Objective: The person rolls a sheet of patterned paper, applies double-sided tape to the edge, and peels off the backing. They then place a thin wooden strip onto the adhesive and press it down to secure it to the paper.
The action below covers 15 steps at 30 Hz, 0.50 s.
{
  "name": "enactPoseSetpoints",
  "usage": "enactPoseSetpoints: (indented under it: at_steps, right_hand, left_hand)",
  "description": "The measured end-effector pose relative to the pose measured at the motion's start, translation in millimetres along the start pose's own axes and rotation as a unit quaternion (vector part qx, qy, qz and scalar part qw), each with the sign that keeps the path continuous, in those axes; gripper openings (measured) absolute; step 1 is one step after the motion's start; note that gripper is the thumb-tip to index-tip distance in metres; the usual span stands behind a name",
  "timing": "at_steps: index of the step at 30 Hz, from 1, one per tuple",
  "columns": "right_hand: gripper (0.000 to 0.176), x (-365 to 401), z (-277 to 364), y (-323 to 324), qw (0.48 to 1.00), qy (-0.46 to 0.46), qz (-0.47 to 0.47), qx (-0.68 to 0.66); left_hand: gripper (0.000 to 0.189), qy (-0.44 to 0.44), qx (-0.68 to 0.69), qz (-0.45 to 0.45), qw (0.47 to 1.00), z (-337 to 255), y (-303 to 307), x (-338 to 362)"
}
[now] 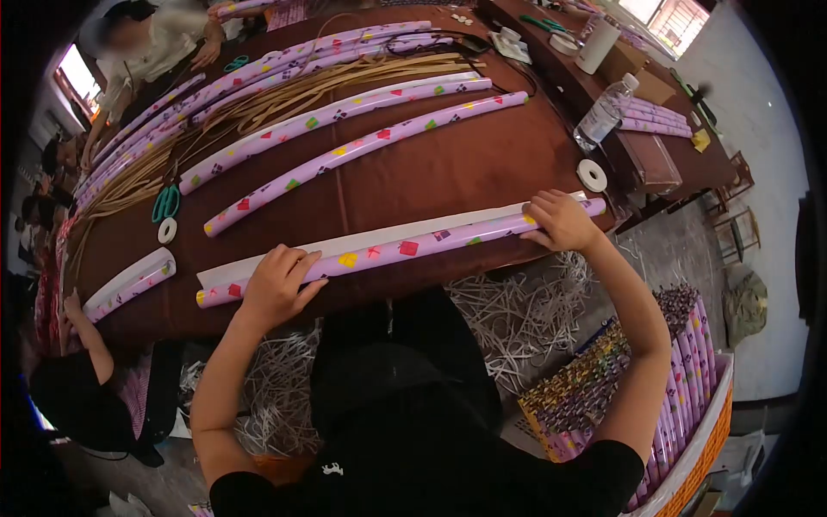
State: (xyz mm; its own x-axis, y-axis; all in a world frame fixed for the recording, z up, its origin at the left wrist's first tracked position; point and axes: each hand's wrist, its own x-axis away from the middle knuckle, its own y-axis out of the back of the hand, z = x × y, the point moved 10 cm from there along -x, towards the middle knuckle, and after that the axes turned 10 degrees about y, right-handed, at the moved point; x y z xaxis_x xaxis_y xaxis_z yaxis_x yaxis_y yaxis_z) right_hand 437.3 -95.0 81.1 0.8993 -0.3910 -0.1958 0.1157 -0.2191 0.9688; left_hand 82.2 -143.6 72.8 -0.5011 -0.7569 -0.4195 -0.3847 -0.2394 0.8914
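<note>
A long purple patterned paper roll (409,248) lies along the near edge of the brown table, a strip of its white underside showing on the far side. My left hand (280,284) is on it near its left end, thumb and fingers bent round the roll. Near the right end my right hand (560,221) grips the same roll from above. Beyond it rest two more purple rolls, one nearer (370,159) and one farther (336,121). A white tape ring (592,176) sits just past my right hand.
Green-handled scissors (165,203) and another tape ring (167,230) lie at left, near tan strips (250,108). A water bottle (606,112) stands at right. An orange basket (702,457) of rolls is below right. Co-workers sit at left (65,392) and far left (151,47).
</note>
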Motion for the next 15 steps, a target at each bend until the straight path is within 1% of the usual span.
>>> enactPoseSetpoints:
  at_steps: [2,5,7,8,9,11,12,13,14,15]
  right_hand:
    - [0.039,-0.8,-0.9,-1.2,1.000,-0.006,0.011,0.016]
    - [0.041,5.2,-1.5,-4.6,0.993,0.001,-0.008,0.118]
    - [0.033,7.6,3.2,-4.7,0.983,-0.001,-0.036,0.182]
    - [0.030,8.5,4.4,-5.7,0.978,-0.004,-0.042,0.206]
    - [0.025,8.9,5.0,-5.5,0.976,-0.009,-0.051,0.213]
    - [0.025,10.8,7.1,-7.8,0.970,-0.016,-0.062,0.233]
    - [0.023,15.9,3.4,-17.2,0.974,-0.034,-0.050,0.219]
    - [0.024,15.5,4.3,-18.4,0.978,-0.027,-0.047,0.202]
    - [0.029,20.2,-1.0,-28.0,0.980,-0.029,-0.039,0.191]
    - [0.039,10.3,6.3,-16.7,0.986,0.007,-0.047,0.162]
  left_hand:
    - [0.044,0.006,0.000,0.008,1.000,2.1,-2.2,1.8]
    - [0.046,0.005,0.005,0.002,1.000,1.0,0.8,2.1]
    - [0.049,-0.018,-0.045,-0.007,0.999,-2.8,1.7,3.2]
    - [0.049,-0.011,-0.047,-0.007,0.999,-1.2,0.7,4.0]
    - [0.050,-0.007,-0.045,-0.011,0.999,0.6,-1.0,5.1]
    - [0.051,0.007,-0.051,-0.014,0.999,6.2,-5.4,5.4]
    - [0.053,-0.004,-0.043,-0.011,0.999,6.4,-7.7,5.9]
    - [0.055,-0.013,-0.037,-0.008,0.999,7.7,-8.8,7.4]
    - [0.054,-0.020,-0.029,-0.020,0.999,7.0,-6.5,7.5]
    - [0.054,-0.029,-0.022,-0.033,0.999,5.7,-5.0,6.8]
